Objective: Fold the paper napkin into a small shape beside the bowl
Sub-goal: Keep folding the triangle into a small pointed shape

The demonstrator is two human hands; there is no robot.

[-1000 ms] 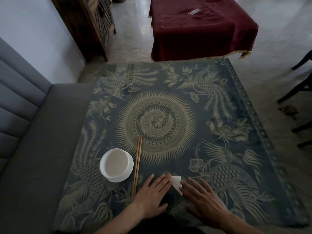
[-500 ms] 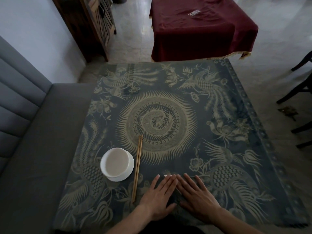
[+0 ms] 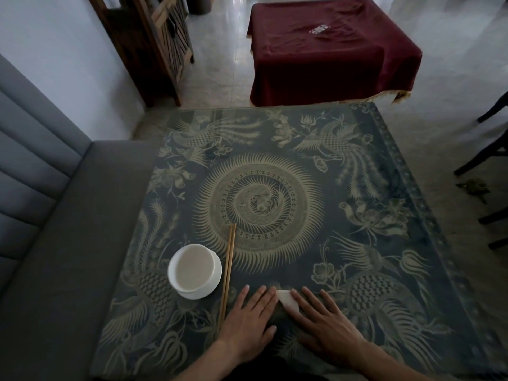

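Note:
A small folded white paper napkin [image 3: 287,300] lies flat on the patterned table near its front edge, to the right of the white bowl [image 3: 194,270] and the chopsticks. My left hand [image 3: 248,320] lies flat with spread fingers, its fingertips at the napkin's left edge. My right hand [image 3: 325,324] lies flat too, its fingertips resting on the napkin's right side and covering part of it. Neither hand grips the paper.
A pair of wooden chopsticks [image 3: 228,270] lies between the bowl and my left hand. The dark blue patterned tabletop [image 3: 357,243] stretches ahead. A grey bench [image 3: 55,257] runs along the left; dark chair legs [image 3: 489,149] stand at the right.
Half a second ago both hands were side by side covering the napkin. They have slid apart, and the white folded piece shows between the fingertips again.

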